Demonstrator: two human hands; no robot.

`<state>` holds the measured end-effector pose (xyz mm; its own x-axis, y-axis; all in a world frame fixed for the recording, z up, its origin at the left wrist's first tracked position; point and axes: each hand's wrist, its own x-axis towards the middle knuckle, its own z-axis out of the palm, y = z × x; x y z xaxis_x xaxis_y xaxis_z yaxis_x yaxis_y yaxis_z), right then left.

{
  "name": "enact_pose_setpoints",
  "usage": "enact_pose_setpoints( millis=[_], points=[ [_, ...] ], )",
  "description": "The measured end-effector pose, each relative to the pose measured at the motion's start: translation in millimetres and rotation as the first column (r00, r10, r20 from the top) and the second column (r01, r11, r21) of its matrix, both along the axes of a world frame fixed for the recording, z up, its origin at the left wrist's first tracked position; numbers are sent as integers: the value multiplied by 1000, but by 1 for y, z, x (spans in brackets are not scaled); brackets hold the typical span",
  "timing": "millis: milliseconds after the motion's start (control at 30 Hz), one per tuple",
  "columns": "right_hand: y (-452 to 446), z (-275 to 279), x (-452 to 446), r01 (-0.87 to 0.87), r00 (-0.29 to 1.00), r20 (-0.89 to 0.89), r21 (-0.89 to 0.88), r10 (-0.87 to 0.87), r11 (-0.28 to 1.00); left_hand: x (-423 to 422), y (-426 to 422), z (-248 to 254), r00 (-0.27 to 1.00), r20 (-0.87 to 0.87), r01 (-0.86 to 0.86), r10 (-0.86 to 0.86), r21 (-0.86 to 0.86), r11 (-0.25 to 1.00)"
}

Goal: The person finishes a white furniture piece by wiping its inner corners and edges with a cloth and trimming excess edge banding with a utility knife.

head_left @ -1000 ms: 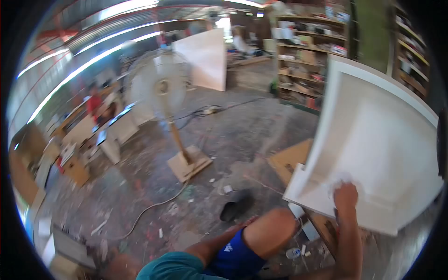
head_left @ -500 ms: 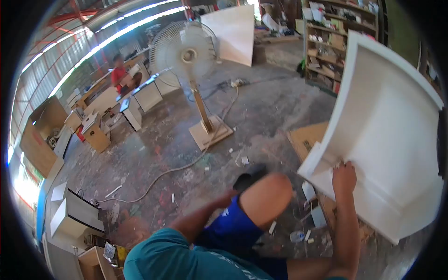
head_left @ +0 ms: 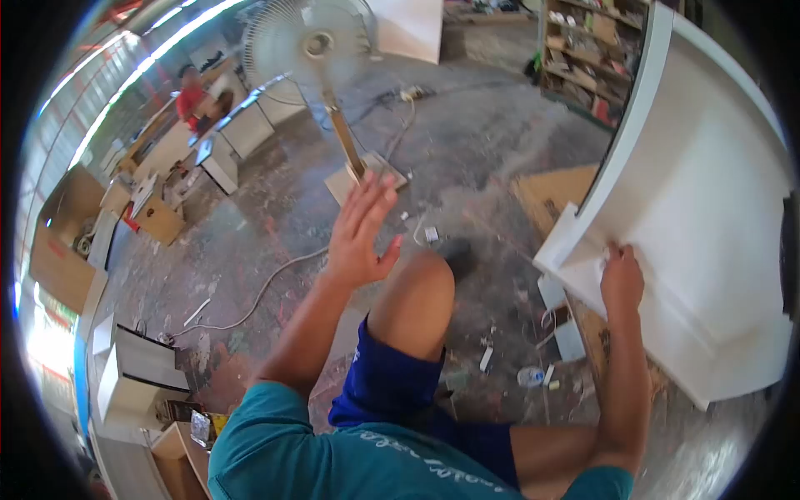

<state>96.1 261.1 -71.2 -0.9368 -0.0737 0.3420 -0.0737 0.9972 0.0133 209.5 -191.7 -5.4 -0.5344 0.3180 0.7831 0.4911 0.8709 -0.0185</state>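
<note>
My left hand (head_left: 364, 229) is raised in the air above my bent knee, palm outward. Its fingers are stretched out and it holds nothing. My right hand (head_left: 622, 279) rests against the inner face of a large curved white panel piece (head_left: 708, 158) with a raised rim. The right fingers are pinched together near the panel's inner corner, and whatever they grip is too small and hidden to name. Beneath the panel lies a sheet of brown cardboard (head_left: 550, 196).
A pedestal fan (head_left: 317, 46) on a square base stands ahead, its cable (head_left: 267, 287) trailing over the floor. Small scraps and a plastic cup (head_left: 530, 377) lie near me. Shelves (head_left: 592, 50) stand behind the panel. A person in red (head_left: 190, 100) sits far left among white cabinets.
My left hand, earlier low and hidden beside my knee, has risen into view with fingers spread. The head view has tilted down. My right hand stays at the panel's inner corner.
</note>
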Motion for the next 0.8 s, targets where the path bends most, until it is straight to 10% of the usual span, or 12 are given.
enact_pose_setpoints(
  millis=[100, 300, 467, 633, 800],
  points=[
    [-3, 11, 6, 20, 996, 89, -46, -16, 999, 0, 35, 35, 949, -6, 305, -315, 267, 914],
    [-15, 11, -3, 96, 993, 76, -78, -90, 992, -42, 72, 68, 576, 550, 716, -604, 16, 698],
    [-10, 6, -8, 78, 994, -68, -93, -85, 993, -114, 120, 63, 604, 117, 710, -788, 369, 599],
    [-27, 22, -14, 193, 979, 85, -124, -183, 973, -164, 170, 37, 540, 188, 657, -821, 516, 550],
    [-13, -33, -39, -277, 953, -233, -426, 191, 862, -148, 193, -16, 435, 459, 637, -774, 450, 625]
  ],
)
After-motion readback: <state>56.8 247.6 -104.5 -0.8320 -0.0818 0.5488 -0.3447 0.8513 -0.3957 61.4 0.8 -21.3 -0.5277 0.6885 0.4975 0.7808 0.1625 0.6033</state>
